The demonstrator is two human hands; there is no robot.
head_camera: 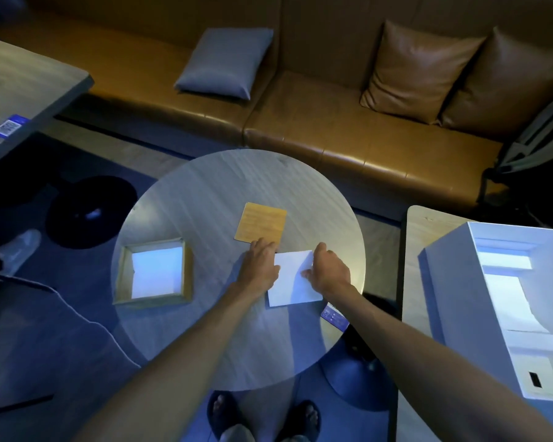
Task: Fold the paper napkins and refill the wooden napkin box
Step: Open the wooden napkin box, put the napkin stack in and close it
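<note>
A white paper napkin [292, 282] lies flat on the round table [205, 193], right of centre. My left hand [260, 262] presses on its left edge with fingers spread. My right hand [328, 270] holds the napkin's upper right corner, pinching it. The open wooden napkin box [154, 272] stands at the table's left side with white napkins inside. Its flat wooden lid [261, 221] lies just beyond my left hand.
A large white carton [454, 314] holding white paper stands on a second table at the right. A small blue card [334, 316] lies at the round table's near right edge. A brown leather sofa [332, 122] with cushions runs behind.
</note>
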